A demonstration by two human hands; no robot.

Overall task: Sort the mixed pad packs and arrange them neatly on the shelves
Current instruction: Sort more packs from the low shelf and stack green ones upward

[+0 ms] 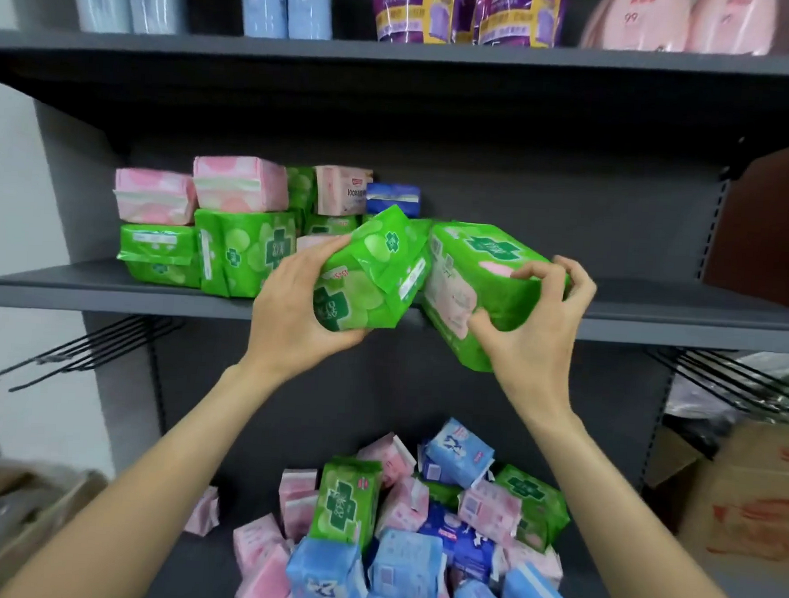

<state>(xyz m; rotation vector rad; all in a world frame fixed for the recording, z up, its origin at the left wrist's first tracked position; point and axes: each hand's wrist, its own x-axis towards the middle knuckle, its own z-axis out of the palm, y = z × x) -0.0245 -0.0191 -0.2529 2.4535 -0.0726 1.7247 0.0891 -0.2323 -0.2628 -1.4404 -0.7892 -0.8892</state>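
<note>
My left hand [297, 309] grips a green pad pack [368, 274], tilted, at the front edge of the middle shelf [107, 288]. My right hand [537, 316] grips a larger green pad pack [472, 276] beside it, its lower end hanging over the shelf edge. The two packs touch. On the shelf's left stand sorted packs: green ones [243, 252] below, pink ones [238, 183] on top, and a dark blue one [393, 198] at the back. A mixed pile of pink, blue and green packs [415, 531] lies on the lower shelf.
The top shelf [398, 58] holds light blue packs, purple bags and pink packs. Black wire hooks [80, 353] stick out at both sides under the middle shelf. Cardboard boxes [750, 496] stand on the floor at right and lower left.
</note>
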